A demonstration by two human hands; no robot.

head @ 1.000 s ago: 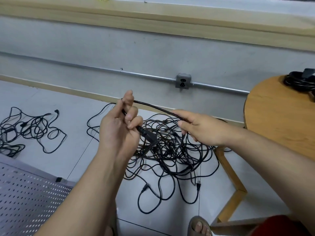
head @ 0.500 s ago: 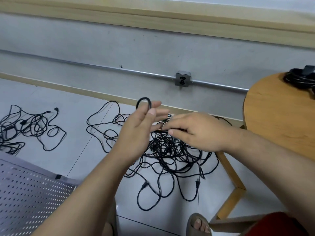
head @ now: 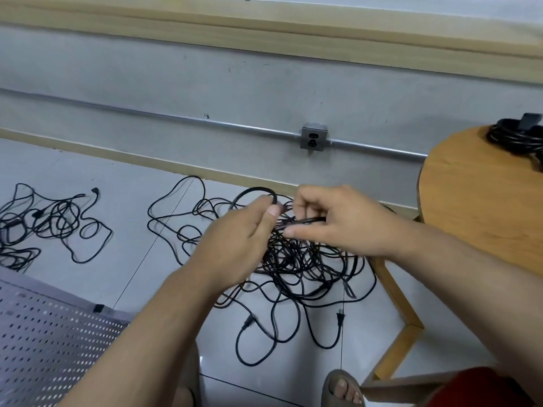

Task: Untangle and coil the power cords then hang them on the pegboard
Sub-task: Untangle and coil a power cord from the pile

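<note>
A black power cord [head: 255, 191] arcs in a small loop above my left hand [head: 238, 239], whose thumb and fingers pinch it near the loop's end. My right hand [head: 332, 221] pinches the same cord's straight stretch just to the right, fingertips almost touching the left hand. Both hands hover over a big tangle of black cords [head: 296, 265] on the floor. A second tangle [head: 44, 224] lies at the far left. The perforated grey pegboard [head: 50, 342] lies at the lower left.
A round wooden table [head: 482, 207] stands on the right with a coiled black cord [head: 517, 139] on it; its wooden legs [head: 396, 304] run beside the tangle. A wall outlet [head: 313, 140] sits on a metal conduit. My sandalled foot [head: 342, 389] is at the bottom.
The hands have come together: the right hand moved left to the left hand, bending the stretched cord into a small loop. The left hand turned palm down and lowered slightly.
</note>
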